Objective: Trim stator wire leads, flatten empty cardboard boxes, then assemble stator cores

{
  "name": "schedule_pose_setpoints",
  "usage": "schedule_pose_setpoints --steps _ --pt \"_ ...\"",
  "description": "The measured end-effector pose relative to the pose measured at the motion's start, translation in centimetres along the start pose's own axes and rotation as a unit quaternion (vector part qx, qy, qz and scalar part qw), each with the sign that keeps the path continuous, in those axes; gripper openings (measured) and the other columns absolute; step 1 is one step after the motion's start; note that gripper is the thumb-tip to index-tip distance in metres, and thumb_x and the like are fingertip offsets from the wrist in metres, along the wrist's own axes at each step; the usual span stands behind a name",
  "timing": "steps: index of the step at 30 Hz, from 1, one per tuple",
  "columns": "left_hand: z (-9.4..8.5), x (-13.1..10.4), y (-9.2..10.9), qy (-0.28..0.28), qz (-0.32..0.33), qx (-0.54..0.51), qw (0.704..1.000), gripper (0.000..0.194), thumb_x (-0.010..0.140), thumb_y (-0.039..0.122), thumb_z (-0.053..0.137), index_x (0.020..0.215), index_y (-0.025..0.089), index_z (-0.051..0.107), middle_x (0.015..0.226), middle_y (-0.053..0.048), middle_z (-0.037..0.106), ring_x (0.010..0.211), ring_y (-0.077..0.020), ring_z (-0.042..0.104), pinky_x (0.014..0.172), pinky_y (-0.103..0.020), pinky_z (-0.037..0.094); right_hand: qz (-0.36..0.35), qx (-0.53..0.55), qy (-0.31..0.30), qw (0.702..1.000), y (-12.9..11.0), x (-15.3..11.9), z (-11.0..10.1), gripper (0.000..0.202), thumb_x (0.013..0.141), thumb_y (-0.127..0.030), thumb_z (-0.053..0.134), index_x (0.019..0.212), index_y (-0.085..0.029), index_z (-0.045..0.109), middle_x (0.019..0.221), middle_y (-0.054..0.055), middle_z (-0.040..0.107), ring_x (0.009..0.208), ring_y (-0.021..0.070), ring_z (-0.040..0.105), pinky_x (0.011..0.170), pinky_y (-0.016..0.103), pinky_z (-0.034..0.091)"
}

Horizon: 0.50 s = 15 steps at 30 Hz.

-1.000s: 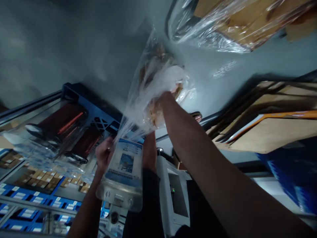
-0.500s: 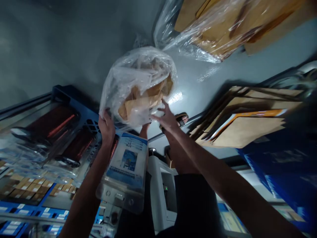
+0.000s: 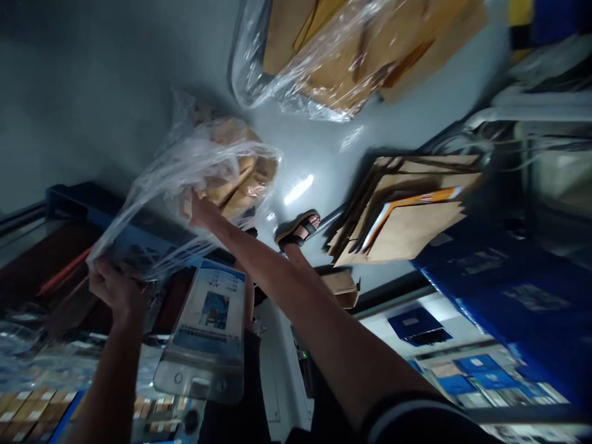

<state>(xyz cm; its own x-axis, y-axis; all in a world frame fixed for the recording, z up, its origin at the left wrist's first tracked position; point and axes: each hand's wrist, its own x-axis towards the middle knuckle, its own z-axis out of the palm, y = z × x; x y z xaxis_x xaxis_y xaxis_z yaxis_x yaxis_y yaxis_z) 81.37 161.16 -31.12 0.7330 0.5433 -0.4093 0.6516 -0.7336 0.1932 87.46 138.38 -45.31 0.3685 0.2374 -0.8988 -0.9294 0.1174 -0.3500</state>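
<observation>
A clear plastic bag [image 3: 152,179] with crumpled brown paper [image 3: 240,185] inside is stretched out at the left centre. My left hand [image 3: 113,287] is closed on the bag's edge, pulling the film taut toward the lower left. My right hand [image 3: 203,209] reaches into the bag's opening against the brown paper; its fingers are partly hidden by paper and film, so its grip is unclear. A badge in a clear holder [image 3: 210,327] hangs in front of my body, below the bag.
Another clear bag of brown paper [image 3: 333,55] lies on the grey floor at the top. Folded cardboard [image 3: 407,228] leans at the right beside blue boxes [image 3: 509,277]. Copper-coloured spools [image 3: 50,259] sit at the left. A sandalled foot [image 3: 300,229] stands near the centre.
My left hand has moved left and down, stretching the bag's edge. My right hand has moved left from the bag's near side into the paper. The view has shifted rightward.
</observation>
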Motion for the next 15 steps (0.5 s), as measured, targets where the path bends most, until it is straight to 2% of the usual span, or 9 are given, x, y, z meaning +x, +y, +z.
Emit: schedule_pose_setpoints --steps 2,3,5,6,7,8,10,13,15 --pt "-1.3 1.9 0.0 0.023 0.018 0.002 1.000 0.064 0.119 0.073 0.042 0.177 0.056 0.063 0.185 0.009 0.069 0.175 -0.0330 0.064 0.145 -0.055 0.050 -0.047 -0.030 -0.042 0.998 0.1 -3.8 -2.8 0.081 0.082 -0.010 0.112 0.156 -0.023 0.082 0.130 -0.002 0.093 0.155 0.0285 0.076 0.140 0.041 0.057" --pt "-1.7 2.5 0.4 0.024 0.044 0.030 0.998 0.075 0.116 0.073 0.053 0.187 0.053 0.050 0.200 0.006 0.051 0.188 -0.0337 0.047 0.155 -0.055 0.036 -0.076 -0.037 -0.067 0.994 0.5 -6.1 -4.8 0.078 0.077 -0.013 0.116 0.149 -0.027 0.087 0.132 -0.004 0.094 0.153 0.0302 0.079 0.137 0.040 0.060" --pt "-1.2 3.0 2.6 0.023 0.127 0.110 0.986 0.113 0.110 0.074 0.068 0.202 0.033 0.018 0.214 -0.011 0.014 0.200 -0.0398 0.011 0.163 -0.064 0.008 -0.127 -0.030 -0.089 0.987 1.9 -10.9 -9.5 0.067 0.088 -0.034 0.114 0.150 -0.034 0.089 0.138 -0.004 0.094 0.141 0.0292 0.085 0.127 0.039 0.066" --pt "-0.1 2.9 4.4 0.037 0.180 0.135 0.974 0.125 0.108 0.073 0.072 0.202 0.018 0.012 0.213 -0.022 0.008 0.200 -0.0455 0.006 0.161 -0.070 0.003 -0.137 -0.019 -0.071 0.988 2.9 -13.2 -11.7 0.063 0.096 -0.041 0.106 0.155 -0.033 0.086 0.134 -0.001 0.095 0.129 0.0283 0.088 0.122 0.040 0.068" --pt "1.6 2.6 6.8 0.046 0.235 0.147 0.960 0.128 0.108 0.070 0.073 0.200 0.005 0.012 0.209 -0.031 0.013 0.198 -0.0508 0.012 0.160 -0.076 0.005 -0.129 0.016 -0.002 0.992 4.2 -15.3 -13.8 0.060 0.101 -0.047 0.100 0.156 -0.030 0.085 0.128 0.002 0.095 0.114 0.0271 0.088 0.113 0.041 0.071" --pt "4.1 2.2 9.8 0.058 0.298 0.132 0.944 0.123 0.106 0.065 0.074 0.193 -0.005 0.022 0.202 -0.038 0.030 0.192 -0.0523 0.029 0.158 -0.076 0.017 -0.106 0.061 0.072 0.990 5.6 -17.1 -15.3 0.061 0.103 -0.054 0.095 0.158 -0.029 0.084 0.124 0.003 0.094 0.105 0.0261 0.087 0.104 0.041 0.073" --pt "10.9 1.0 17.0 0.011 0.374 0.076 0.924 0.105 0.113 0.059 0.076 0.187 -0.004 0.037 0.191 -0.037 0.047 0.184 -0.0488 0.043 0.158 -0.068 0.027 -0.058 0.141 0.172 0.973 8.7 -19.9 -16.7 0.064 0.104 -0.063 0.088 0.157 -0.028 0.081 0.115 0.006 0.090 0.100 0.0274 0.085 0.088 0.040 0.075" --pt "24.0 -0.6 29.4 -0.070 0.449 0.039 0.890 0.094 0.117 0.058 0.084 0.184 0.002 0.049 0.186 -0.032 0.052 0.178 -0.0416 0.050 0.155 -0.061 0.033 -0.005 0.206 0.183 0.961 13.1 -21.8 -15.4 0.065 0.097 -0.073 0.083 0.142 -0.026 0.084 0.095 0.006 0.082 0.095 0.0308 0.085 0.068 0.038 0.072" --pt "32.7 -0.6 37.3 -0.138 0.463 0.077 0.872 0.106 0.121 0.066 0.082 0.191 -0.001 0.042 0.197 -0.028 0.041 0.186 -0.0415 0.037 0.155 -0.062 0.027 0.003 0.223 0.155 0.963 15.5 -22.4 -14.5 0.059 0.093 -0.076 0.083 0.127 -0.027 0.088 0.084 0.004 0.077 0.084 0.0295 0.082 0.059 0.036 0.067"
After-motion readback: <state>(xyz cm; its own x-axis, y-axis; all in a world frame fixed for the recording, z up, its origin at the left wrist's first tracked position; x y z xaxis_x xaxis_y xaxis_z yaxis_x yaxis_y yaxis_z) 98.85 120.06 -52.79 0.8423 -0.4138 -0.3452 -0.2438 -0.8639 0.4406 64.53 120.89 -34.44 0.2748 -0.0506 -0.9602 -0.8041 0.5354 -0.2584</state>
